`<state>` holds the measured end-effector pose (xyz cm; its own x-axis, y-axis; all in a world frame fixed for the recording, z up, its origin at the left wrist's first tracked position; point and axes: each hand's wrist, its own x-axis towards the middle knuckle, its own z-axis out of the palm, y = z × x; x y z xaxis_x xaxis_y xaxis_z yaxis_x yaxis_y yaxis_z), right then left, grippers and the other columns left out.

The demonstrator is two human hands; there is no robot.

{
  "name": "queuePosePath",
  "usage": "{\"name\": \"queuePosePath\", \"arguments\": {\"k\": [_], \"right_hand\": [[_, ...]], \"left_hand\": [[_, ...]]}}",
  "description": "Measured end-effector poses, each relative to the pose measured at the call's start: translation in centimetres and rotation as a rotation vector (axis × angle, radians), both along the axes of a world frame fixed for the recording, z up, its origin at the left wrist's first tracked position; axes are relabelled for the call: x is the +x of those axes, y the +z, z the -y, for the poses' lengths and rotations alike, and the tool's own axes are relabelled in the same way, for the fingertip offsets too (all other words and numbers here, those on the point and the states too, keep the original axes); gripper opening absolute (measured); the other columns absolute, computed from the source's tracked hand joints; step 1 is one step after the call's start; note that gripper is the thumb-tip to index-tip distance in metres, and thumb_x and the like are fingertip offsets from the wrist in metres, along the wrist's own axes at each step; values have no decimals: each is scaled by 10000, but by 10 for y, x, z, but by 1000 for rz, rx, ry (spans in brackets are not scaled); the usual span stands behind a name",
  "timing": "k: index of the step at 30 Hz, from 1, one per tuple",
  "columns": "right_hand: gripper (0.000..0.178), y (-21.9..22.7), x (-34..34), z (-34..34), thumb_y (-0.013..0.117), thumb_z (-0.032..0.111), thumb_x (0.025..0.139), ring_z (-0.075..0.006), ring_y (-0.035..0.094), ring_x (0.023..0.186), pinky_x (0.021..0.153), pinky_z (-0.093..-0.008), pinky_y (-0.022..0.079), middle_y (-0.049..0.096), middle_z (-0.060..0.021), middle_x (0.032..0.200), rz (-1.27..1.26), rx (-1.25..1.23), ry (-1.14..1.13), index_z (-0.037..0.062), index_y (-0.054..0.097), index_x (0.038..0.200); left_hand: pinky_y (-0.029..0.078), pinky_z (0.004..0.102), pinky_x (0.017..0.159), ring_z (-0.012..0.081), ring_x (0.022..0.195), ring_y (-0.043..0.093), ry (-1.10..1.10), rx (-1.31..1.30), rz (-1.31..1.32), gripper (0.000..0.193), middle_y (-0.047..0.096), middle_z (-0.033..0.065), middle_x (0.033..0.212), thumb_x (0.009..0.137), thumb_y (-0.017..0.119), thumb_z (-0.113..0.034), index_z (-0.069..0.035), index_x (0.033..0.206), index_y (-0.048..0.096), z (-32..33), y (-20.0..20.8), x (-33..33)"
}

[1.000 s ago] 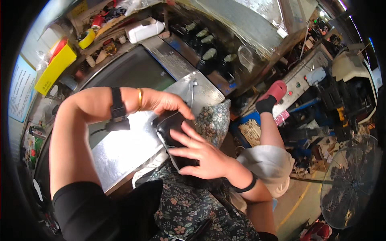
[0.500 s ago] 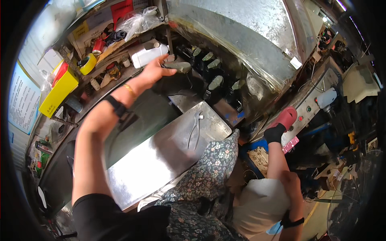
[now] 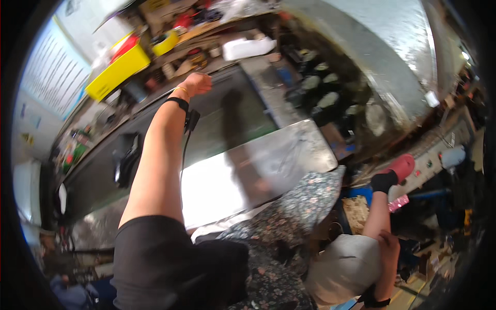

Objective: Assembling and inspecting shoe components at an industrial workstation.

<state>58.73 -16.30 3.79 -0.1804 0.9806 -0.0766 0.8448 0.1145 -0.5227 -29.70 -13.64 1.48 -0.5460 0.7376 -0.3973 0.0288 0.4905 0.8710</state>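
Observation:
My left hand (image 3: 196,83) is stretched over the dark green work surface (image 3: 212,116), fingers loosely curled, with nothing visible in them. A black strap and a small dark device with a cable sit at its wrist. My right hand (image 3: 388,241) rests on my bare lower leg (image 3: 376,219); its fingers are partly hidden and blurred. Beside my lap lies a shiny metal plate (image 3: 214,188), with blurred pliers (image 3: 290,155) on its far right part. Beyond it stand several dark shoe-like pieces with grey soles (image 3: 328,99), apart from my left hand.
Along the back shelf are a white plastic bottle (image 3: 249,49), a tape roll (image 3: 166,43) and a yellow box (image 3: 118,71). A black object (image 3: 127,155) lies on the surface at left. A large metal hood (image 3: 356,46) fills the back right. My floral apron (image 3: 289,212) touches the plate.
The view has shifted left. My left hand has drawn back leftward from a grey-soled piece, which now appears among the others. The right hand stays on my leg.

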Motion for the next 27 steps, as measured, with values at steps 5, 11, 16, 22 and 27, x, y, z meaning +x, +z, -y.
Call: {"name": "queuePosePath", "arguments": {"k": [5,11,16,22,27], "right_hand": [[293,9,-17,-34,600,193,913,-226,648,947,875,-364,486,693,-197,1012,169,-104,67,-66,661,1033],[348,-23,-25,-74,540,195,959,-285,629,1114,974,-349,447,659,-217,1168,156,-133,188,-56,622,1186],[281,22,16,-47,592,139,957,-143,612,954,878,-272,464,681,-107,1070,-30,-186,49,-44,635,1166],[285,-27,-3,-76,596,137,947,-116,599,940,857,-258,465,667,-65,1056,-123,-223,167,-37,635,1170],[319,-2,-12,-71,598,130,938,-86,595,944,848,-251,469,663,-64,1042,-293,-300,190,-43,607,1205]], "left_hand": [[559,401,666,300,840,706,270,-550,-919,134,731,116,909,812,619,-182,-112,796,731,277,-67,-164],[526,359,810,236,924,678,433,-537,-770,422,715,99,900,735,787,-375,-14,942,720,576,-70,-167],[373,359,1065,274,1256,521,494,-369,-149,1101,557,209,1322,639,876,-457,97,1419,332,527,-103,-59],[453,373,996,321,1217,567,683,-563,-492,1002,571,248,1297,621,878,-417,103,1346,422,501,-88,-27],[539,364,789,279,934,669,648,-397,-293,557,677,176,1024,687,808,-329,58,1050,638,462,-81,-8]]}}
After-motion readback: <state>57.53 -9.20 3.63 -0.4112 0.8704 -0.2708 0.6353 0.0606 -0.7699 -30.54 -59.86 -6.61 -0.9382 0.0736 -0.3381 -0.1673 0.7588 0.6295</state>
